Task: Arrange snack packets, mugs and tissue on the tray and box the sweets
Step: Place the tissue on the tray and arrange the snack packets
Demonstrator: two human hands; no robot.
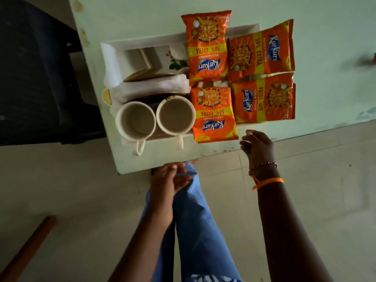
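Observation:
A white tray (114,47) lies on the pale table (315,17). Several orange snack packets (213,115) cover its right half. Two cream mugs (136,121) (175,117) stand side by side at its near left, handles toward me. White tissue (154,88) lies folded behind the mugs, and a white box (140,62) with a flowered lid sits behind that. My right hand (257,146) hovers just below the nearest packet, fingers loosely curled, empty. My left hand (173,178) is low at the table's front edge, fingers apart, against blue clothing.
A dark chair (36,78) stands left of the table. A brown wooden stick (28,247) lies on the tiled floor at lower left. My blue-clad leg (199,220) is below the table's near edge.

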